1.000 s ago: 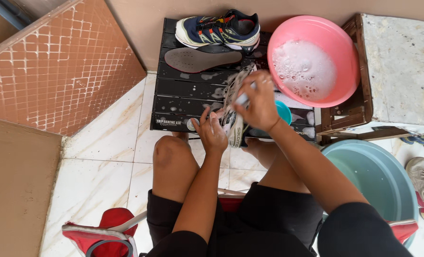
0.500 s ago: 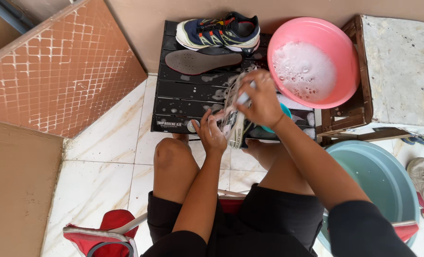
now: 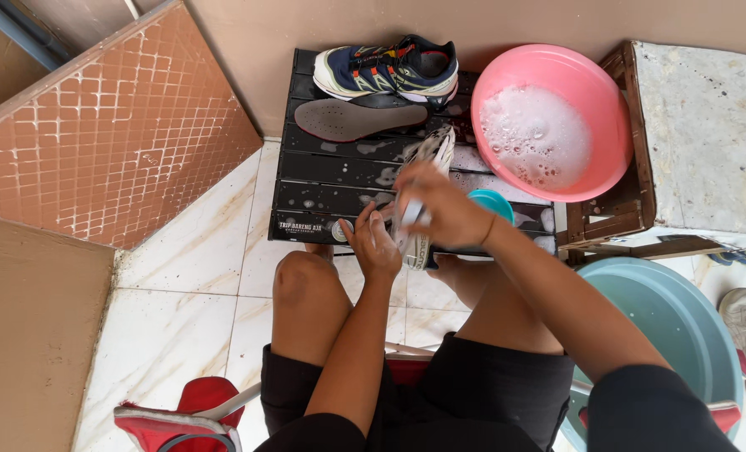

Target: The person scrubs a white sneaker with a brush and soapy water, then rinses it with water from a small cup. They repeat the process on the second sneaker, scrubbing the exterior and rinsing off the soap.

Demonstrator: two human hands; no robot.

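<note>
Person's squatting over a black slatted surface (image 3: 331,180), scrubbing a soapy light-coloured sneaker (image 3: 419,197). Left hand (image 3: 373,243) is clamped around its lower end, right hand (image 3: 440,209) is closed over the middle, seemingly on a brush, though I can't really see one. I'd say keep that left grip firm and re-dip in the pink basin (image 3: 557,79) of suds close by whenever the lather thins.
</note>
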